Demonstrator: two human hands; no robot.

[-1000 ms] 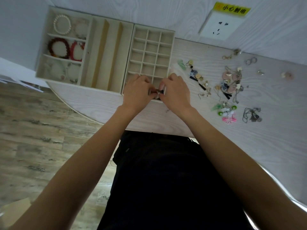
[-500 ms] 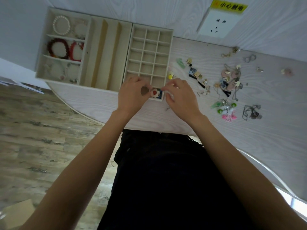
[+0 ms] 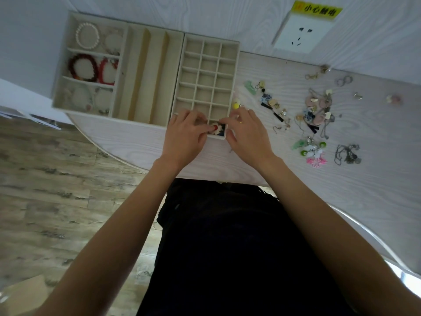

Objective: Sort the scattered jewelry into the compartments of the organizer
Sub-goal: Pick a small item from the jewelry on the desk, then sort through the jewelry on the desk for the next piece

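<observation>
Between the hands, a white flower earring [image 3: 216,129] with a red centre now lies in the near-corner cell of the grid organizer [image 3: 206,71] — a second ago both hands pinched it. Left hand [image 3: 185,136] fingertips still touch it; right hand [image 3: 247,131] hovers relaxed beside the rim. Beyond the right hand, scattered jewelry [image 3: 315,110] awaits on the surface [image 3: 376,179].

Bare forearms (no sleeves); black clothing; ring [image 3: 240,121] on right hand [image 3: 247,133].

The organizer [image 3: 234,65] looks lined in matt beige fabric, perhaps velvet. Beneath it the table [image 3: 284,183] shows pale, smooth wood grain. Right of the hands, loose chains [image 3: 347,153] gleam like metal.
</observation>
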